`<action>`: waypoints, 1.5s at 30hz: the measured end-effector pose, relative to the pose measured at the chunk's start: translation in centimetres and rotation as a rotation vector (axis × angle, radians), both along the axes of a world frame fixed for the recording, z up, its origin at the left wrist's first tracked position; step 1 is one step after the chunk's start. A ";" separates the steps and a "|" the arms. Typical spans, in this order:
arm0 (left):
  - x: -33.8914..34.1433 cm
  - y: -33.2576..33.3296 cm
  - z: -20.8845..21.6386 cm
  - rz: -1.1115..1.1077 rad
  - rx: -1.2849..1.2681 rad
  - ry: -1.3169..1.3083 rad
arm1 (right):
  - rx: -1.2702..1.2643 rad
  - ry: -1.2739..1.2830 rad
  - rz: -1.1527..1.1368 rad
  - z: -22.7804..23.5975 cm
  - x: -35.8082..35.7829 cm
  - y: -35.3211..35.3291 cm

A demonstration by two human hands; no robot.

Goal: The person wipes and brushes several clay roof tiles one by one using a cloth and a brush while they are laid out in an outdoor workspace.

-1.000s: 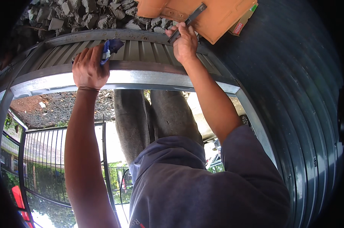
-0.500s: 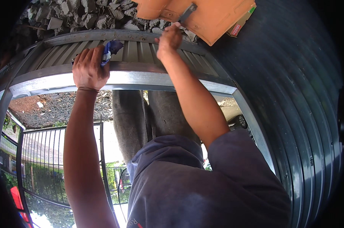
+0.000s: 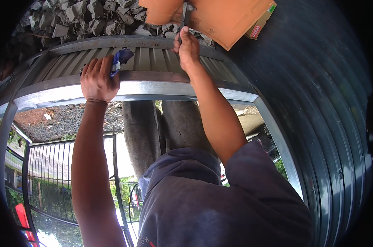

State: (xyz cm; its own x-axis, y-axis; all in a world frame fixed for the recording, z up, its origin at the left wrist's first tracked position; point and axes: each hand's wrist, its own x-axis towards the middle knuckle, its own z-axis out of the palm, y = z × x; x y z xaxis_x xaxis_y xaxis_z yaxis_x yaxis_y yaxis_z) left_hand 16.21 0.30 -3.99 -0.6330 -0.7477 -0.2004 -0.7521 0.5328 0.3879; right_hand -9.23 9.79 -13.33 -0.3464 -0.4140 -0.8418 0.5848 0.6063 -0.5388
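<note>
My left hand (image 3: 100,80) is closed over the metal rail (image 3: 153,87), with a crumpled blue and white cloth (image 3: 121,59) pinched at its thumb side. Beyond the rail, my right hand (image 3: 188,47) is wrapped round a dark, narrow flat tool (image 3: 184,18) that points away from me. The far end of this tool reaches a worn orange panel (image 3: 223,20) at the top, where a greyish smear shows around it. Whether the tool's tip touches the panel, I cannot tell.
Ribbed sheeting (image 3: 147,57) lies behind the rail, within a metal frame. Broken grey rubble (image 3: 96,20) is piled at the far left. A dark corrugated metal sheet (image 3: 318,107) covers the right side. Next to the orange panel is a cardboard box (image 3: 258,29). Below stands a black barred gate (image 3: 50,177).
My right hand has drawn back toward me and turned thumb up, with the dark tool now more upright and farther left on the orange panel. My left hand stays on the rail.
</note>
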 end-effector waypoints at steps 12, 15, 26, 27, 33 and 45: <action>-1.1 -0.2 -0.1 -0.010 -0.015 0.036 | 0.105 -0.157 -0.486 0.7 4.9 -4.4; 0.7 -0.6 0.4 -0.017 -0.077 0.053 | -0.117 -0.881 -0.311 4.3 3.8 -2.9; 0.2 -0.2 -0.2 -0.044 -0.071 0.030 | 0.140 -0.564 0.126 2.4 -2.4 -0.4; 0.1 -0.2 -0.1 -0.042 -0.064 0.021 | 0.139 -0.568 0.127 2.3 -2.3 -0.2; -0.8 -0.1 -0.3 -0.040 -0.071 0.045 | -0.098 -0.602 0.059 0.1 -0.2 0.6; -0.4 0.0 -0.2 -0.035 -0.066 -0.004 | -0.173 -0.166 0.407 0.4 -1.3 0.7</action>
State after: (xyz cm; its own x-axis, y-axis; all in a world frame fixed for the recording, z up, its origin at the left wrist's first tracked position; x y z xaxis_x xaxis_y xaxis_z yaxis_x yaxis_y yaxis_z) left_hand 15.81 0.30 -4.21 -0.6581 -0.7370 -0.1541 -0.7342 0.5828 0.3483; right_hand -10.57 10.51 -12.91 0.0067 -0.6273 -0.7788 0.4046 0.7139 -0.5715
